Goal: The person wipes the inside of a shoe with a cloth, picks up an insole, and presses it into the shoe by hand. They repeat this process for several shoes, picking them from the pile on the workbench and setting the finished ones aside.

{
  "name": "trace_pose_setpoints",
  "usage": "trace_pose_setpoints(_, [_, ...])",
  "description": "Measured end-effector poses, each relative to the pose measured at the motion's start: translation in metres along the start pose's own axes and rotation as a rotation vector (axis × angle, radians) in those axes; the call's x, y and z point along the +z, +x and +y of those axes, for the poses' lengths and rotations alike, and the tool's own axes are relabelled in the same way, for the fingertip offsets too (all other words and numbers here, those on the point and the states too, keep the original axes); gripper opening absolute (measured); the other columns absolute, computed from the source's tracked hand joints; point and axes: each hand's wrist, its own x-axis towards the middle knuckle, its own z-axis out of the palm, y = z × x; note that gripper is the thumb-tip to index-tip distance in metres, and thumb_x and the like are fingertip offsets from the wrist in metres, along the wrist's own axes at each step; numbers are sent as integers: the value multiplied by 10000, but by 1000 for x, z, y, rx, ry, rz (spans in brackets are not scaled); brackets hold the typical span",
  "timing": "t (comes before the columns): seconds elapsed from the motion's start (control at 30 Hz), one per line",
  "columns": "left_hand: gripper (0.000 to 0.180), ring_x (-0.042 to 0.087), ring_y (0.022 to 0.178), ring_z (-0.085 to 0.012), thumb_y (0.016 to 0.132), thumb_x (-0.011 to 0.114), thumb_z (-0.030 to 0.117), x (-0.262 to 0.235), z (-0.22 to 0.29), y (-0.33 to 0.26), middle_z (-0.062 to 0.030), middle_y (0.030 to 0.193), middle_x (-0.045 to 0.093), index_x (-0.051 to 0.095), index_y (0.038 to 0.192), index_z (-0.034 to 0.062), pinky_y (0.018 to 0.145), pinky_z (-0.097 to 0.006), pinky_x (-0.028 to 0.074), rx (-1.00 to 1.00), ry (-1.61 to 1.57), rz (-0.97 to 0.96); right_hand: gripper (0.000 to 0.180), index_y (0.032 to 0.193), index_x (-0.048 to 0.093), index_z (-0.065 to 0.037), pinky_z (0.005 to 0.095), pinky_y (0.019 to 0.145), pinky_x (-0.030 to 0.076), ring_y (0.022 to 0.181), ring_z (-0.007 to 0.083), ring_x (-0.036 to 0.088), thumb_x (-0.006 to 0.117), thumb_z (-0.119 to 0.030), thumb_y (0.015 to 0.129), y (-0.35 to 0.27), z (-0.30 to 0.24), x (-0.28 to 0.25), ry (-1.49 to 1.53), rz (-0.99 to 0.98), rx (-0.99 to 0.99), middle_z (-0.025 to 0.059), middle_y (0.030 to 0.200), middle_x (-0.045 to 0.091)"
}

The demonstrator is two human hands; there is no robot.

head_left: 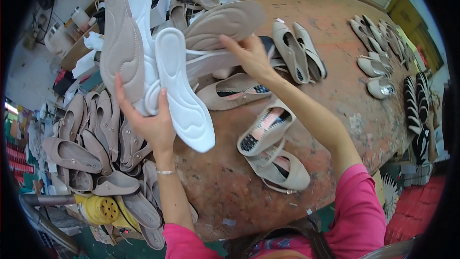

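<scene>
My left hand (pixel 152 123) grips several shoe insoles fanned out: a beige stitched insole (pixel 120 38) on the left, a white insole (pixel 188 100) on the right, and more white ones behind. Its thumb presses on the white insole's edge. Over the table's back part, my right hand (pixel 251 60) is closed on a wide beige insole (pixel 230 21), thumb on its face; a paler strip-like piece (pixel 211 64) runs below it. How many layers each hand holds is hidden. Under the right wrist lies a beige flat shoe (pixel 232 91) with a dark patterned lining.
A pair of strapped beige shoes (pixel 282 168) lies on the worn red-brown table (pixel 215 177); another pair (pixel 292 52) stands farther back. More shoes (pixel 376 67) line the right side. Many beige shoes (pixel 103 139) pile up at the left, beside a yellow-headed machine (pixel 103 209).
</scene>
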Motion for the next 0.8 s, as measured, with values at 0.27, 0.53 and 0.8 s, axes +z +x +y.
trace_pose_setpoints(0.27, [903,342,1420,-283,748,767,51,42,143,-93,-171,1527,373,289,1513,14,1168,-384,264,-47,-617,-484,372,1095,675,27,266,808,464,927,85,574,625,-323,978,-169,-116,-197,-216,649,9,37,1028,677])
trace_pose_setpoints(0.53, [662,457,1279,-459,904,671,310,109,159,-216,-310,1429,414,412,1455,49,1058,-441,397,7,-148,-957,447,1106,590,83,438,964,421,1083,402,572,654,-322,929,-308,-38,-342,-1103,582,488,287,1119,609])
trace_pose_setpoints(0.8, [556,544,985,-346,803,762,278,0,154,-253,-163,1044,571,548,1225,-12,913,-444,404,138,166,-941,676,1337,392,143,480,1056,359,1215,451,471,702,-232,868,-290,-19,-332,-1499,636,4,342,1281,494])
